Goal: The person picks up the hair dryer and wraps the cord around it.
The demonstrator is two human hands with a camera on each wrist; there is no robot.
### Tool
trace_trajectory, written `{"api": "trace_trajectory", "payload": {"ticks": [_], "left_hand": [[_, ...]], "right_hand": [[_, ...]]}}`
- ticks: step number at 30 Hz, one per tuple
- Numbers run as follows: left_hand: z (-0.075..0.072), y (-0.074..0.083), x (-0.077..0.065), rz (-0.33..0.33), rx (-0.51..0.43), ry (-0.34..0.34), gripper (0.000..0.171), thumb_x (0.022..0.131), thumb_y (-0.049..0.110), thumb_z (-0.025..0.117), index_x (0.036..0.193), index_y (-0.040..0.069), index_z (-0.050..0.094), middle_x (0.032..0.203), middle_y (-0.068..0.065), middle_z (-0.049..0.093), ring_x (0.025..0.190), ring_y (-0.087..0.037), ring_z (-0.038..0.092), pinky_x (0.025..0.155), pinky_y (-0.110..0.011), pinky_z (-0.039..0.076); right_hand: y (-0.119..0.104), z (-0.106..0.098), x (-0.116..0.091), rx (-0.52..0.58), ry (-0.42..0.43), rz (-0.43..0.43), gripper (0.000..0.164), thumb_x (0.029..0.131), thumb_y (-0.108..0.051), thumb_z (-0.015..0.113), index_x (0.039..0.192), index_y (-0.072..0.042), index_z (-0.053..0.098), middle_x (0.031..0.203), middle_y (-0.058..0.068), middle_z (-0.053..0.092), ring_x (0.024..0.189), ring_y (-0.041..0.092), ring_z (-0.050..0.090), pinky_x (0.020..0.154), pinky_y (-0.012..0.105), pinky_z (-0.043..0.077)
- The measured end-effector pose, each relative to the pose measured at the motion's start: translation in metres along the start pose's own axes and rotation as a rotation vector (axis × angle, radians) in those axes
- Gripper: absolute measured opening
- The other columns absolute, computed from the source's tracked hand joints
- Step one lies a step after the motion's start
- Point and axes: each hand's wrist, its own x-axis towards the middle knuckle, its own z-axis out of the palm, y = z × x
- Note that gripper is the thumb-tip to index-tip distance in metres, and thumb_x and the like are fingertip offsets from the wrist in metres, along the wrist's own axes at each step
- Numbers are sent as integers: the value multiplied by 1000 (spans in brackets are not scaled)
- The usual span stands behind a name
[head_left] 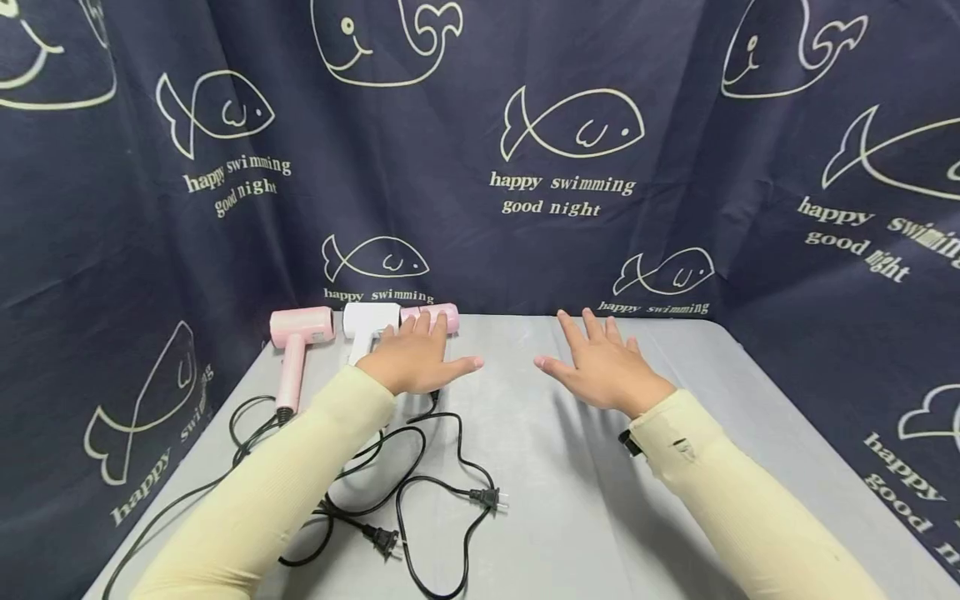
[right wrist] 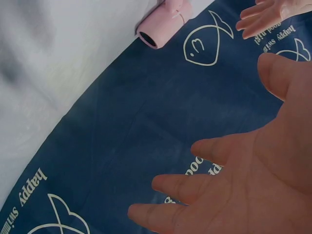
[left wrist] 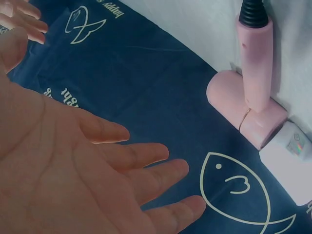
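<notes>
My left hand (head_left: 416, 354) hovers over the table with its fingers spread and nothing held. In the head view it overlaps part of a pink hair dryer (head_left: 447, 317), whose handle is hidden behind it. Just left of that lies a white hair dryer (head_left: 371, 317), and furthest left a second pink hair dryer (head_left: 303, 325). My right hand (head_left: 606, 371) is also raised, palm down and fingers apart, over the right half of the table. Both wrist views show the bare palms, and a pink hair dryer (right wrist: 163, 24) appears past the right hand.
Black cords (head_left: 420, 433) loop across the left and middle of the grey table (head_left: 540, 517). One plug (head_left: 487, 497) lies near the middle, another plug (head_left: 382, 540) closer to the front. A dark blue curtain (head_left: 480, 250) with fish drawings encloses the back and sides.
</notes>
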Motion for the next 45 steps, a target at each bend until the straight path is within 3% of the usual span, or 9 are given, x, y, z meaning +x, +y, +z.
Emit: {"api": "trace_trajectory", "payload": {"ticks": [6, 11, 15, 19, 24, 28, 32, 40, 45], "left_hand": [[1, -4, 5, -4, 1, -6, 108, 77, 86, 26, 152, 8, 18, 155, -21, 21, 142, -39, 21, 111, -64, 16], [3, -11, 15, 3, -32, -10, 94, 83, 75, 39, 143, 2, 37, 140, -20, 45, 129, -37, 44, 103, -58, 35], [12, -24, 33, -9, -54, -43, 59, 87, 58, 51, 107, 5, 64, 112, -12, 63, 103, -29, 61, 89, -49, 48], [29, -39, 58, -86, -50, -68, 40, 87, 52, 52, 77, 15, 65, 101, -7, 66, 87, -25, 60, 83, -47, 50], [45, -52, 79, -204, -66, -106, 46, 86, 55, 51, 91, 12, 67, 115, -11, 63, 94, -27, 58, 90, -49, 47], [49, -50, 82, -251, -80, -119, 59, 86, 60, 50, 112, 10, 66, 124, -14, 60, 105, -29, 58, 94, -50, 45], [52, -47, 84, -293, -77, -102, 66, 85, 62, 49, 118, 7, 64, 122, -16, 62, 106, -31, 60, 92, -50, 46], [63, -50, 100, -282, -175, -24, 29, 79, 32, 60, 88, 5, 68, 94, -13, 66, 78, -26, 59, 75, -38, 50], [67, -55, 103, -309, -231, -13, 25, 73, 27, 63, 85, 5, 65, 95, -14, 65, 79, -26, 59, 74, -35, 50]], "right_hand": [[0, 2, 2, 16, 12, -1, 91, 81, -82, 28, 153, -31, 7, 159, 18, 4, 141, 51, 3, 102, 76, 8], [-2, 2, 0, 41, 3, -5, 92, 79, -85, 24, 153, -32, 7, 159, 18, 5, 141, 50, 5, 103, 75, 9], [-3, -1, -5, 98, -2, -22, 93, 80, -83, 26, 153, -31, 5, 158, 19, 4, 142, 48, 6, 106, 71, 10], [-4, -3, -9, 174, 12, -69, 91, 84, -77, 33, 154, -26, 6, 158, 19, 6, 144, 43, 7, 111, 64, 12], [-4, 1, -17, 271, 37, -104, 89, 85, -73, 40, 153, -21, 15, 157, 16, 15, 144, 32, 18, 113, 55, 22], [-3, 1, -23, 284, 34, -119, 87, 86, -71, 43, 152, -18, 21, 154, 10, 23, 141, 28, 27, 110, 52, 29], [-2, -5, -27, 276, 32, -139, 85, 87, -69, 43, 151, -17, 23, 153, 7, 27, 141, 26, 28, 111, 51, 28], [-3, -23, -42, 269, 40, -152, 78, 86, -68, 46, 147, -22, 31, 149, -1, 33, 138, 19, 32, 109, 49, 32], [-4, -28, -49, 278, 43, -168, 72, 87, -64, 48, 144, -21, 37, 146, -4, 38, 137, 19, 35, 109, 47, 32]]}}
